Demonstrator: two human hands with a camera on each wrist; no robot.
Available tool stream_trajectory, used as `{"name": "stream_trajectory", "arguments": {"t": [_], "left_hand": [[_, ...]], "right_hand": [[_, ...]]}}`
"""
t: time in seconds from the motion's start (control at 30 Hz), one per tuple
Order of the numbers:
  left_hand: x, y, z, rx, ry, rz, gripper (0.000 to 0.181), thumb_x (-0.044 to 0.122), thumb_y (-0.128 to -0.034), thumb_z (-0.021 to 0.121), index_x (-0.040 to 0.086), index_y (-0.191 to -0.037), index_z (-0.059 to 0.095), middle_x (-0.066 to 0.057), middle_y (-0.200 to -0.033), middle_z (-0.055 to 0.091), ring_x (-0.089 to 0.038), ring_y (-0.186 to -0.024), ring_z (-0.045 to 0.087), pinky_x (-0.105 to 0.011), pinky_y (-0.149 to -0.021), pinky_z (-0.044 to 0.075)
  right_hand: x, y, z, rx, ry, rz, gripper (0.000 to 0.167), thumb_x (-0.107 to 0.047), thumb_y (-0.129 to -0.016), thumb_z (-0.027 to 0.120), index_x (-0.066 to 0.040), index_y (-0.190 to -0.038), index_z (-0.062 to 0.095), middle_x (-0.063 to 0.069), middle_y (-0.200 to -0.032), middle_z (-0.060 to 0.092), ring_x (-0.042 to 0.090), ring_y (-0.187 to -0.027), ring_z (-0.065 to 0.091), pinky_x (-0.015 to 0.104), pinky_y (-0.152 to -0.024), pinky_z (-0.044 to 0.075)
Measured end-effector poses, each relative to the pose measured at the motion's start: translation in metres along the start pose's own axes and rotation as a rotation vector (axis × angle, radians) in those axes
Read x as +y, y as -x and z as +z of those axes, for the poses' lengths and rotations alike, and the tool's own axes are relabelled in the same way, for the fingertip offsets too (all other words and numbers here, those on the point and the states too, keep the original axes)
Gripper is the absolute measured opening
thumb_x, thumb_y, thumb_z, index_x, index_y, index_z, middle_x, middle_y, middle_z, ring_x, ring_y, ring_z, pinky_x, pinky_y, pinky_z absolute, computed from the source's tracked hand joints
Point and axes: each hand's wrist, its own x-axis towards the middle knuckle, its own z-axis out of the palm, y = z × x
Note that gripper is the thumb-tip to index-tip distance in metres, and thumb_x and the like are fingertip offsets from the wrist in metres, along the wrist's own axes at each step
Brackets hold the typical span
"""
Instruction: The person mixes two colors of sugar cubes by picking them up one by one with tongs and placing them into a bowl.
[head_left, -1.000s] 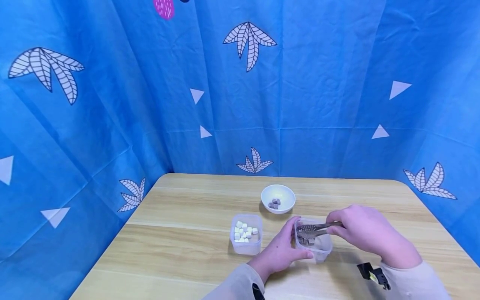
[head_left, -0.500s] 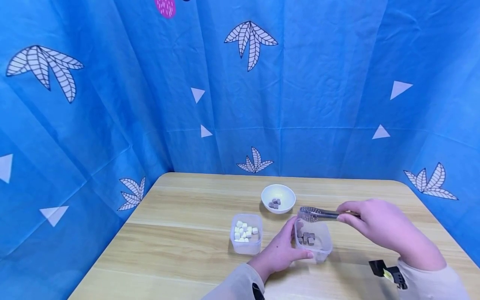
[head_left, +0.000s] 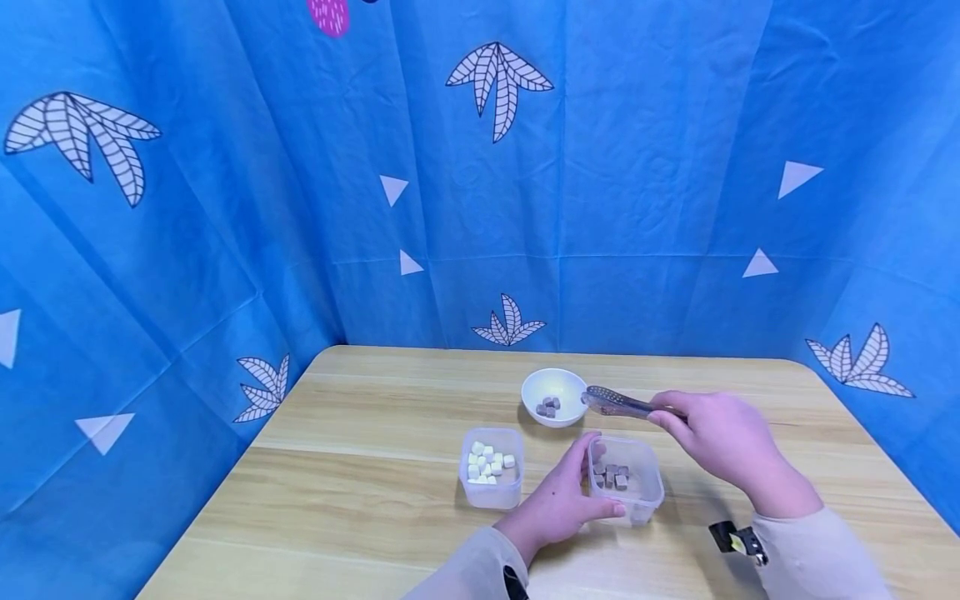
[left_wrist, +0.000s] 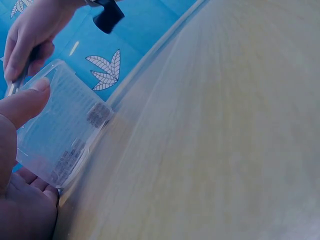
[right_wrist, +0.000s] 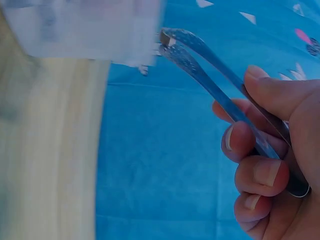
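Note:
My left hand (head_left: 558, 504) grips a clear plastic container (head_left: 643, 492), thumb at the near side and fingers round the left side. Several brown cubes (head_left: 611, 477) lie inside it. My right hand (head_left: 723, 437) holds metal tongs (head_left: 626, 403) with perforated tips. In the right wrist view, the tongs (right_wrist: 215, 90) pinch a small brownish piece (right_wrist: 165, 38) at their tips. Those tips hang at the right rim of a white bowl (head_left: 553, 422), where several brown cubes (head_left: 550, 407) sit.
Left of my left hand stands a second clear container (head_left: 492, 498) with several white cubes (head_left: 487, 463). Everything rests on a wooden table (head_left: 360, 483). A blue patterned curtain (head_left: 637, 208) hangs behind and at the sides.
The tongs have risen out of the clear container and moved away from me and left, to the bowl's rim. My left hand stays on the container.

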Motion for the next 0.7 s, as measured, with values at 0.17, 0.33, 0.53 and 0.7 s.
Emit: {"name": "stream_trajectory", "arguments": {"t": [0.17,0.33,0.53,0.7], "left_hand": [[0.000,0.000,0.000,-0.001,-0.003,0.006,0.097,0.034,-0.0795,0.086,0.028,-0.158,0.029,0.009,-0.152,0.045,-0.013,-0.137,0.043,-0.045,-0.118,0.029],[0.000,0.000,0.000,-0.004,-0.001,0.005,0.099,0.034,-0.0790,0.087,0.028,-0.158,0.028,0.011,-0.152,0.044,-0.013,-0.138,0.042,-0.046,-0.118,0.029],[-0.002,-0.001,0.001,-0.001,0.004,0.001,0.098,0.033,-0.0788,0.087,0.028,-0.158,0.029,0.012,-0.151,0.045,-0.012,-0.138,0.042,-0.045,-0.118,0.029],[-0.001,0.000,0.000,0.000,0.008,-0.002,0.098,0.032,-0.0791,0.087,0.029,-0.158,0.029,0.012,-0.150,0.045,-0.012,-0.138,0.042,-0.046,-0.118,0.028]], "right_hand": [[0.001,-0.002,0.013,-0.028,-0.011,0.028,0.019,-0.034,-0.096,0.069,-0.019,-0.106,0.077,-0.011,-0.076,0.067,0.008,-0.056,0.046,0.034,-0.050,0.042],[0.001,-0.001,0.017,-0.032,-0.022,0.047,0.019,-0.032,-0.096,0.069,-0.018,-0.106,0.076,-0.010,-0.075,0.066,0.008,-0.056,0.046,0.034,-0.050,0.042],[-0.002,-0.003,0.019,-0.041,-0.023,0.051,0.019,-0.033,-0.096,0.069,-0.019,-0.106,0.076,-0.011,-0.074,0.064,0.009,-0.056,0.046,0.034,-0.049,0.041],[-0.003,-0.003,0.019,-0.051,-0.033,0.053,0.019,-0.034,-0.096,0.069,-0.020,-0.106,0.075,-0.011,-0.076,0.065,0.009,-0.058,0.047,0.034,-0.049,0.041]]}}
